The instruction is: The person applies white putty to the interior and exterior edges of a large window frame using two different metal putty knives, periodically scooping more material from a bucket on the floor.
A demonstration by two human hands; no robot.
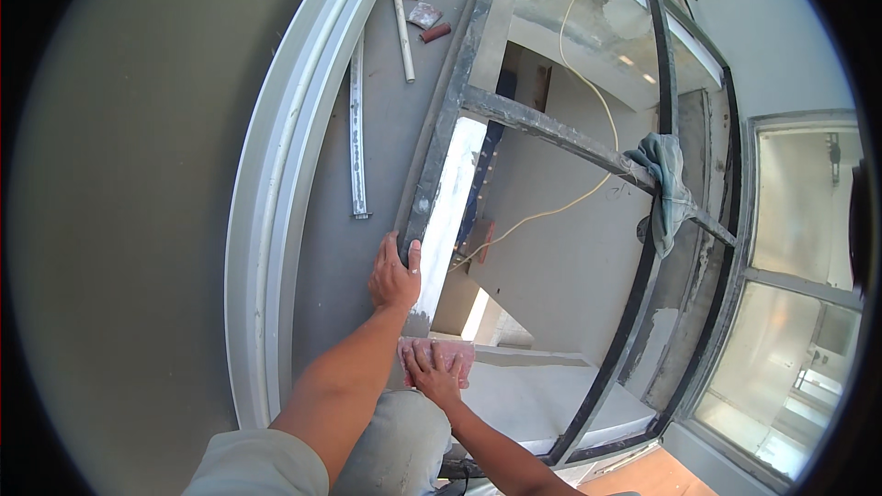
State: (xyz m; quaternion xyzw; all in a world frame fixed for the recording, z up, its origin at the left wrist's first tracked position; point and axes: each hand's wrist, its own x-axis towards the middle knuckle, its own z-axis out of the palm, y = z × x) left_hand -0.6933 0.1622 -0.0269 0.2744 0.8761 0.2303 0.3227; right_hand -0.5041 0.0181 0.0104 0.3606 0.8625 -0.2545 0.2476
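Observation:
My left hand [395,276] is closed round the edge of a dark metal frame bar [424,207], thumb on one side and fingers on the other. Beside that bar runs a strip smeared with white plaster [457,186]. Lower down, my right hand [435,374] presses a dusty pinkish-red sheet of sandpaper [466,352] against the end of this strip, its fingers laid over the sheet. What lies under the sheet is hidden. My bent knee [404,441] shows just below the hands.
Through the frame's opening a lower level shows, with a yellow cord [551,212] hanging across. A greyish-blue cloth [669,186] drapes over a crossbar [551,133]. Leftward lie a metal channel [357,129], a white tube [402,28] and a red roll [435,32], beside a curved white ledge [276,184].

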